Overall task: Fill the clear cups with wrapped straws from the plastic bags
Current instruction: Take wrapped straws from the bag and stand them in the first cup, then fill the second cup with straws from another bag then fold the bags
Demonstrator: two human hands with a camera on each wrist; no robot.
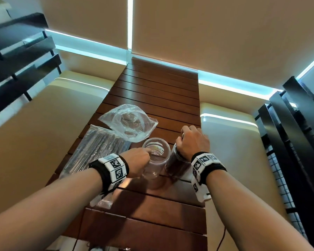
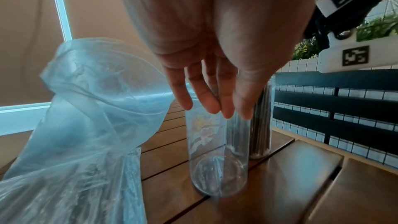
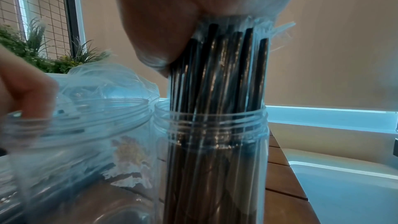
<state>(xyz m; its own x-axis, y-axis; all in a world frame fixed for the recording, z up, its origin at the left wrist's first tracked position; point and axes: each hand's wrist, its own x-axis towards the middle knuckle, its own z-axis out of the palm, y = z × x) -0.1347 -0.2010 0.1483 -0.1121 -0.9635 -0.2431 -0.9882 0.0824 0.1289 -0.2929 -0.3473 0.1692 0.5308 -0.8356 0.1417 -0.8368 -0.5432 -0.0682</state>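
Note:
Two clear cups stand side by side on the wooden slat table (image 1: 152, 95). The left cup (image 1: 156, 158) (image 2: 217, 159) is empty. My left hand (image 1: 146, 153) (image 2: 217, 111) reaches down to it, its fairly straight fingers touching the rim; a fingertip (image 3: 28, 91) shows on that rim in the right wrist view. The right cup (image 1: 176, 164) (image 3: 215, 151) is packed with dark wrapped straws (image 3: 217, 67) that stick out above its threaded mouth. My right hand (image 1: 182, 139) (image 3: 215, 23) grips the tops of this bundle from above. The fingertips are hidden behind the straws.
A crumpled empty plastic bag (image 1: 129, 122) (image 2: 101, 91) lies behind the cups. A long bag of straws (image 1: 94, 151) lies along the table's left side. Cream benches flank the table, and dark slatted chair backs (image 1: 297, 142) stand to the right.

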